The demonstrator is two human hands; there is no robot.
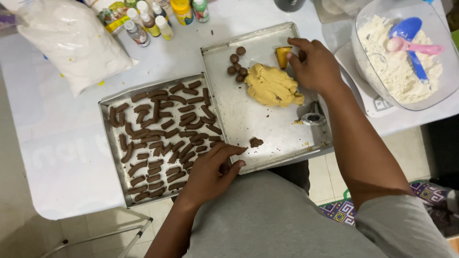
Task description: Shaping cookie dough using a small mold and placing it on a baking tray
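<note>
My left hand (pixel 210 169) rests at the near edge of two metal trays, fingers curled around a small brown dough piece. The left tray (pixel 107 107) holds several short brown dough sticks (pixel 160 136). My right hand (pixel 315 64) is on the right tray (pixel 267 131), fingers pinched on a small brown dough ball next to an orange-yellow piece (pixel 283 56). A lump of yellow dough (pixel 272 87) lies just left of that hand. Several brown dough balls (pixel 236 64) sit beside the lump. A small brown dough bit (pixel 256 142) lies near my left fingertips.
A clear tub of white flour (pixel 382 67) with a blue scoop (pixel 409 33) and pink spoon (pixel 416 47) stands at the right. A bag of white powder (pixel 71 43) lies at the left. Small bottles (pixel 148 21) stand at the back. A round metal cutter (pixel 313 117) lies on the right tray.
</note>
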